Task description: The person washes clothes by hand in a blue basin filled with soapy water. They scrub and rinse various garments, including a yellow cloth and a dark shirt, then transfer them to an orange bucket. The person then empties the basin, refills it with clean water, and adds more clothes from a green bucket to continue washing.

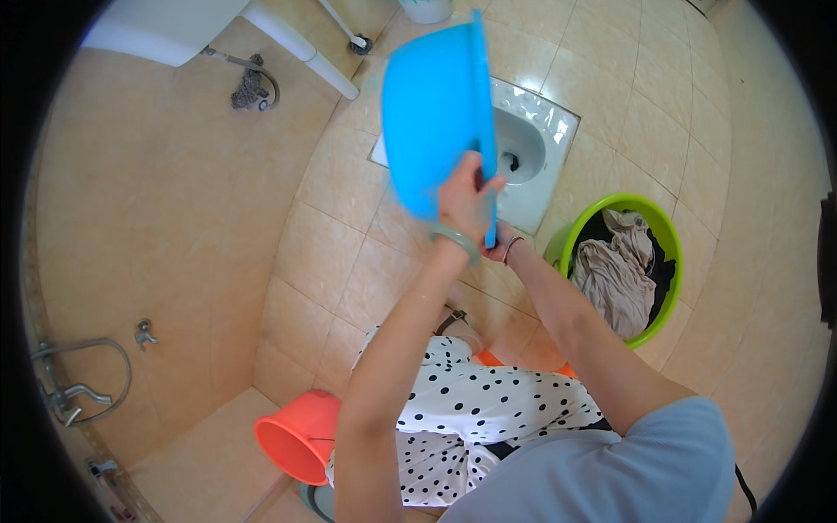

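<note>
A large blue plastic basin (436, 118) is held up on its side, its open mouth turned to the right over the white squat toilet (534, 187). My left hand (465, 199), with a pale green bangle at the wrist, grips the basin near its rim, thumb over the edge. Close by, my right hand (500, 240) holds the lowest part of the rim; its fingers are partly hidden. The basin's inside does not show. It covers much of the toilet's left side, while the drain hole remains visible.
To the right stands a lime-green tub (673, 279) with crumpled beige cloth (615, 279) and dark cloth inside. An orange-red bucket (296, 440) lies tilted beside my left leg. Wall taps (74, 401) and a hose are at left. A brush (360, 44) leans at the back.
</note>
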`<state>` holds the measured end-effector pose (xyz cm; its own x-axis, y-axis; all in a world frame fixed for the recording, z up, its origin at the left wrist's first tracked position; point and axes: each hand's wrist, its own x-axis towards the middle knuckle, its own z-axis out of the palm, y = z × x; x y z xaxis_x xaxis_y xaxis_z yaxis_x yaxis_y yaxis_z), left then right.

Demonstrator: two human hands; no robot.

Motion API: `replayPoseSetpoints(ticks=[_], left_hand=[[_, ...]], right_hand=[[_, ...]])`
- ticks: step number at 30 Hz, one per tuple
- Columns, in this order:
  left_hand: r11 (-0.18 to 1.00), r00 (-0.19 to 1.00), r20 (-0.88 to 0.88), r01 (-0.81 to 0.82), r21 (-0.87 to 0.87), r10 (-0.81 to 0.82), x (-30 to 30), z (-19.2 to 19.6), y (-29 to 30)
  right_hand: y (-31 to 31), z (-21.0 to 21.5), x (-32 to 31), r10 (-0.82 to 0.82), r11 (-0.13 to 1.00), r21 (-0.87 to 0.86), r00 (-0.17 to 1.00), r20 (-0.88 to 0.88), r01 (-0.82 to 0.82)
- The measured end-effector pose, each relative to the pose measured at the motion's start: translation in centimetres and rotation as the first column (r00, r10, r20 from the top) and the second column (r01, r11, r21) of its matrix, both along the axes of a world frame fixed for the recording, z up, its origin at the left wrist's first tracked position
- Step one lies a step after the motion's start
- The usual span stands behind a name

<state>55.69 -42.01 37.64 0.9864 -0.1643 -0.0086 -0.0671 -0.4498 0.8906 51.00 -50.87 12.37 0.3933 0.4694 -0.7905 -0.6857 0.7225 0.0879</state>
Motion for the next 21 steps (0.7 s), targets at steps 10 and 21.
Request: replayPoseSetpoints(ticks=[10,21], left_hand=[[0.91,0.963,-0.007,0.256,0.327,-0.268,-5.6,-0.6,-5.5],[0.984,0.986,0.042,-0.164,0.074,0.161,-2.6,-2.6,6.7]], right_hand=[[0.8,1.0,-2.3,-0.185,0.983,0.028,0.958,0.218,0.184],[2.2,-1.5,0.0,0.248,0.946,-0.238,0.964,0.093,-0.22]])
